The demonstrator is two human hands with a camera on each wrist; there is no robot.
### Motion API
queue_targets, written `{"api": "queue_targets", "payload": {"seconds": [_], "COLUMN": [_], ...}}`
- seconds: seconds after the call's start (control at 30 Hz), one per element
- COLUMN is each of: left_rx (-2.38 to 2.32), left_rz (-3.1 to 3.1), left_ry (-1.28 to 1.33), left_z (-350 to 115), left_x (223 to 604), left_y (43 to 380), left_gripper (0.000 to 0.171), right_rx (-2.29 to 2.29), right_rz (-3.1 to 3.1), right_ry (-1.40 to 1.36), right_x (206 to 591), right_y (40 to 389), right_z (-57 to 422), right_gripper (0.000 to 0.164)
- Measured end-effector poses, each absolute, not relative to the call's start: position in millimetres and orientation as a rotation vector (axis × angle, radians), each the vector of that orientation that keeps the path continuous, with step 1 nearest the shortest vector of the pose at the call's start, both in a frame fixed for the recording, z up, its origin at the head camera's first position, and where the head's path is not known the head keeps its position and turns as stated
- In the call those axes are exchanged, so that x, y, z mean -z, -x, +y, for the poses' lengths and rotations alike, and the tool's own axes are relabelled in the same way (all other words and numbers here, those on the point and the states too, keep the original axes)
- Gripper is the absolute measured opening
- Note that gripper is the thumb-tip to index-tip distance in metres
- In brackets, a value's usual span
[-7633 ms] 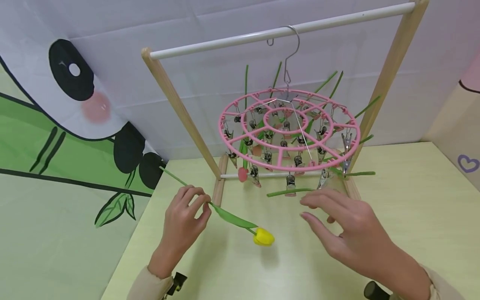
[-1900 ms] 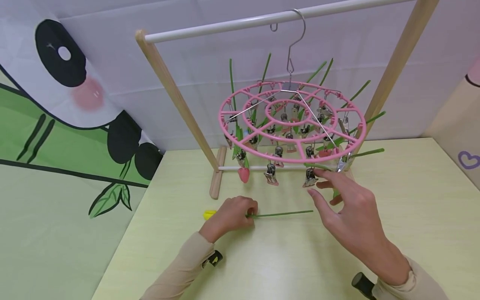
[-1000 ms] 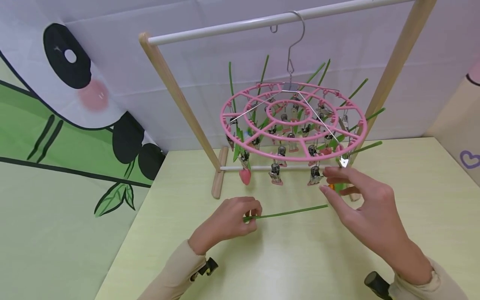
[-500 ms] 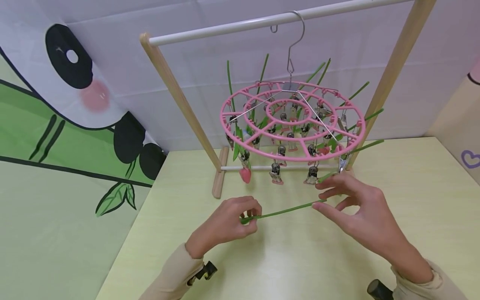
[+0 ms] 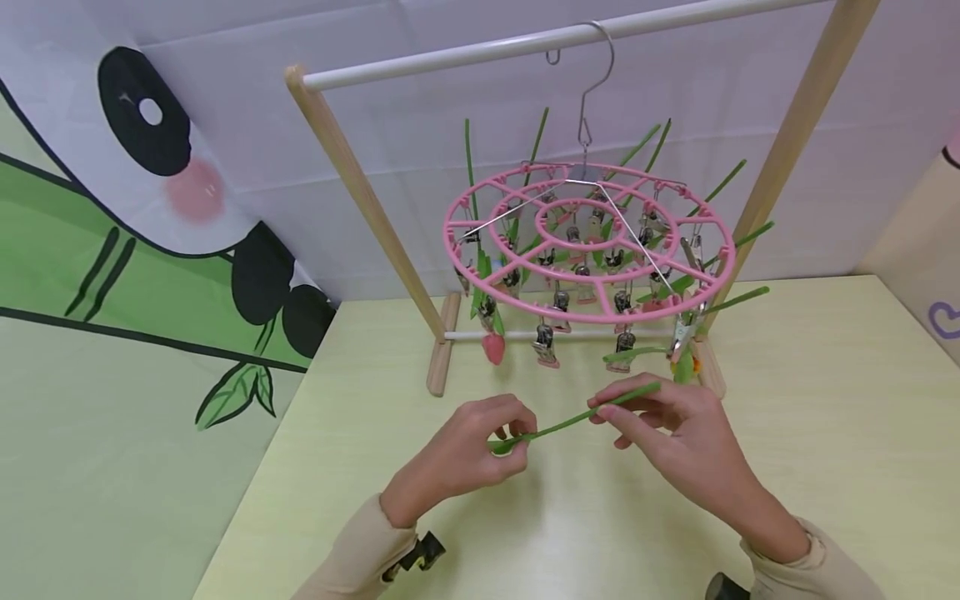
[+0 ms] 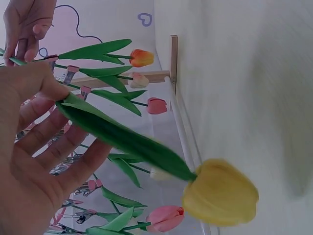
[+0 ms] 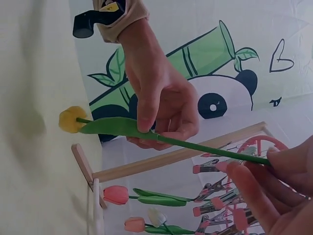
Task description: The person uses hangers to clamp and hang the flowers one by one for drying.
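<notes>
My left hand (image 5: 472, 442) pinches a yellow artificial tulip (image 6: 220, 193) where its green leaf meets the stem. In the right wrist view the yellow bloom (image 7: 71, 120) points away to the left, past the left hand. Farther up the stem (image 5: 562, 425), thumb and fingers of my right hand (image 5: 678, 425) pinch it near its free end. Both hands are in front of and below a round pink clip hanger (image 5: 573, 318). Metal clips (image 5: 546, 343) dangle from its rings, several gripping other tulips bloom-down, such as a pink one (image 6: 166, 218) and an orange one (image 6: 142, 58).
The hanger's hook (image 5: 609, 62) hangs over the white bar (image 5: 465, 55) of a wooden-legged stand (image 5: 367, 204). Beneath is a pale table (image 5: 337, 442). A cloth with a panda print (image 5: 142, 108) covers the wall behind and to the left.
The tulip has been turned so its bloom points left instead of right. The right hand, earlier beside the front clips, has moved left and taken hold of the stem. The hanger has rotated slightly.
</notes>
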State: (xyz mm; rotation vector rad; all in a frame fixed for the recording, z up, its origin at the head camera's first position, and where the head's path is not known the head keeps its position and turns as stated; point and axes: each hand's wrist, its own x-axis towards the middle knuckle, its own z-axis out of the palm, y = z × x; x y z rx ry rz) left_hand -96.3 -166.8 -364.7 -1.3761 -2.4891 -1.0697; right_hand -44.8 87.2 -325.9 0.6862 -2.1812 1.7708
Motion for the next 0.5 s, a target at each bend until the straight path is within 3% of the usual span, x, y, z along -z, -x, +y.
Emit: {"api": "queue_targets", "payload": {"seconds": [0.5], "left_rx": [1.444], "left_rz": [-2.255], "left_ry": [1.299], "left_z": [-157], "left_x": [340], "left_y": [74], "left_gripper": [0.026], "right_rx": [-1.531], "right_rz": [-2.057], "right_ry": [-0.901], "right_x": [290], "right_y": [44], "right_z": [88], "right_gripper": [0.031]}}
